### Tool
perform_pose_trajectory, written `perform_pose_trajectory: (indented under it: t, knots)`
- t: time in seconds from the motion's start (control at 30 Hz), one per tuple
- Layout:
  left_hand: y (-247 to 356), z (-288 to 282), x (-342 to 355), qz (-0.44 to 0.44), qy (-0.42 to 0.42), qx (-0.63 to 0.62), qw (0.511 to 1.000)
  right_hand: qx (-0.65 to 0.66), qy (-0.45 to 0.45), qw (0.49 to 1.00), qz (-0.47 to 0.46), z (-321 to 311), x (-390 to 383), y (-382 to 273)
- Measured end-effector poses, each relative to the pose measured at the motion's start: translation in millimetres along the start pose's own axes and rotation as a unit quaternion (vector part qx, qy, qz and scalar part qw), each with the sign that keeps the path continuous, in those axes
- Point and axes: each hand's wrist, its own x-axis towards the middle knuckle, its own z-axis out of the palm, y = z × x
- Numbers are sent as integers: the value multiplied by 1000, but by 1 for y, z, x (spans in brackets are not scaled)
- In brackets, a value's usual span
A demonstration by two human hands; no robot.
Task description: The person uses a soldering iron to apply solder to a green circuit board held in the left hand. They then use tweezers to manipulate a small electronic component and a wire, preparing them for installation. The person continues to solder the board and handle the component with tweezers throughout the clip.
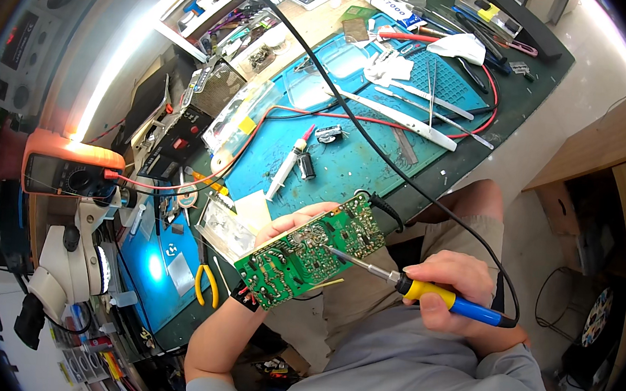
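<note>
My left hand (pixel 288 225) grips a long green circuit board (pixel 300 261) from behind, mostly hidden by it. The board is tilted, solder side up, with black cables (pixel 382 206) at its right end. In my right hand (pixel 448 282) I hold a yellow-and-blue soldering iron (pixel 460 304), its metal tip on or just over the middle of the board. Its black cord arches across the view. Behind the board on the blue mat (pixel 251 167) lie a syringe (pixel 284 171) and two black cylindrical components (pixel 306 166).
An orange multimeter (pixel 71 164) with leads and a microscope (pixel 61 270) stand at left. Yellow-handled pliers (pixel 208 285) lie near my left arm. Tweezers (pixel 401 118), tools and white tissue (pixel 387 68) cover the back of the bench. A wooden desk (pixel 602 142) is at right.
</note>
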Motion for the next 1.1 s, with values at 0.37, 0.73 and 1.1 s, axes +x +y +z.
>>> perform_pose_trajectory:
  t: [0.37,0.73,1.1]
  knots:
    - [-1,2,1,43,-38,71,996,6,5,999,48,0,-3,-3]
    - [-3,1,3,81,-78,94,989,2,5,999,40,-2,-1,-4]
    - [-2,2,2,74,-81,104,989,6,4,999,42,-1,-1,-3]
